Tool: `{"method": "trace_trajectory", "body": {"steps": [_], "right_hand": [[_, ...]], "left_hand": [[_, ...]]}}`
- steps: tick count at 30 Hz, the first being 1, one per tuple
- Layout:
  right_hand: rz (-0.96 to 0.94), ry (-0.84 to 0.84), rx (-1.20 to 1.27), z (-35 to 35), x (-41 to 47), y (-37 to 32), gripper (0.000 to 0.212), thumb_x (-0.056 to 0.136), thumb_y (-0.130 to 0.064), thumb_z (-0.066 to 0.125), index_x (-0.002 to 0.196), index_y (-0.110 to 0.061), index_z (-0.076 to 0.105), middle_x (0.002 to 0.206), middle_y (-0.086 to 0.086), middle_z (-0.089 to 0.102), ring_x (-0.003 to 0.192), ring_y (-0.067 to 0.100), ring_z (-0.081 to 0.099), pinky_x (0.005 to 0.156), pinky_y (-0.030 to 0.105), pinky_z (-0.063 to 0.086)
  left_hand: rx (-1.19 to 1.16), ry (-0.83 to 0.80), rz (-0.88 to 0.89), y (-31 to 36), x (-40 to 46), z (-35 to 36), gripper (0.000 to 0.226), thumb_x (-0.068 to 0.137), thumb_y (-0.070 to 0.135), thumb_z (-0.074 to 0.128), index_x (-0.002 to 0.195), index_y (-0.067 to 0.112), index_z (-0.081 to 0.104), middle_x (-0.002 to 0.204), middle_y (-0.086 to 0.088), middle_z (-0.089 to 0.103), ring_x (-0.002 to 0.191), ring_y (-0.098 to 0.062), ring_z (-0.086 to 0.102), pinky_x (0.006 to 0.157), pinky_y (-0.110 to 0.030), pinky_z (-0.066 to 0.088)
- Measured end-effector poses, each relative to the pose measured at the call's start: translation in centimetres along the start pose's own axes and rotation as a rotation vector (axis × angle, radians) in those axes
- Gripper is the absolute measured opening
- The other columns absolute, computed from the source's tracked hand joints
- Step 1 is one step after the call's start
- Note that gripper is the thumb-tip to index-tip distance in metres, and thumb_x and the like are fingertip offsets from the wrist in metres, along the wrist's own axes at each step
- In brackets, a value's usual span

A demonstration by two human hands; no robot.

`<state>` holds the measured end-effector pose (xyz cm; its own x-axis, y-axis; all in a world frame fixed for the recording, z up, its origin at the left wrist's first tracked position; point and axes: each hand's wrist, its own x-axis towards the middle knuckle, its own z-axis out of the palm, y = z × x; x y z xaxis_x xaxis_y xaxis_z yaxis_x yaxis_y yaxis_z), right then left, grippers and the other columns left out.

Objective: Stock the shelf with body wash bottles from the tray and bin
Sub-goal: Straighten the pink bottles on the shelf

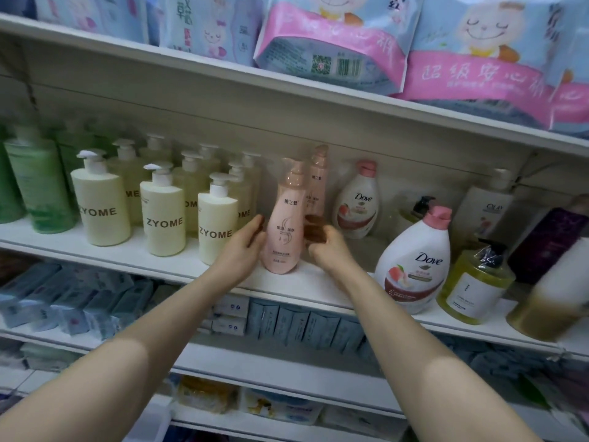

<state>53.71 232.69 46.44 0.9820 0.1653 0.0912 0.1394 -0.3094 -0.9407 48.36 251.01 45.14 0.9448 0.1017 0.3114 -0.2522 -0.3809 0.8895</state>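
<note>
A pink bottle [282, 224] stands upright near the front edge of the white shelf [134, 260], between the two hands. The left hand [243, 247] rests against its left side with fingers nearly straight, the fingertips touching the bottle's waist. The right hand [325, 247] sits at its right side with fingers curled; whether they press the front bottle or the second pink bottle [317, 186] standing just behind it cannot be told.

Just left of the left hand stands a cream pump bottle [216, 224] marked ZYOME, the nearest of several rows of the same kind. Farther left are green bottles [38, 186]. Right of the right hand, toward the back, stands a small white Dove bottle [355, 205]; a larger Dove bottle [414, 266] stands nearer the front edge, beside a yellow pump bottle [471, 288]. Above the hands, on the upper shelf, lie pink and blue packs [334, 46].
</note>
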Motion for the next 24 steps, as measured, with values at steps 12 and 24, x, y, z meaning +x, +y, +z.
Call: {"method": "trace_trajectory", "body": {"steps": [12,24], "right_hand": [[-0.150,0.359,-0.070,-3.5,8.4,-7.5,0.049,0.099,-0.021,0.056,0.145,-0.015,0.044,0.137,0.012,0.058,0.124,0.028,0.056,0.109,0.038,0.041],[-0.031,0.136,-0.192,-3.9,13.0,-7.3,0.038,0.101,-0.030,0.055,0.134,-0.012,0.053,0.129,0.012,0.061,0.112,0.030,0.061,0.097,0.048,0.052]], "left_hand": [[-0.488,0.049,-0.159,10.4,11.7,-2.2,0.041,0.101,0.048,0.038,0.123,0.019,0.057,0.128,0.005,0.057,0.115,-0.008,0.051,0.096,-0.024,0.040],[-0.285,-0.201,-0.360,9.9,16.6,-1.1,0.039,0.100,0.031,0.051,0.132,0.008,0.053,0.133,0.002,0.057,0.122,-0.017,0.052,0.082,-0.024,0.046]]}}
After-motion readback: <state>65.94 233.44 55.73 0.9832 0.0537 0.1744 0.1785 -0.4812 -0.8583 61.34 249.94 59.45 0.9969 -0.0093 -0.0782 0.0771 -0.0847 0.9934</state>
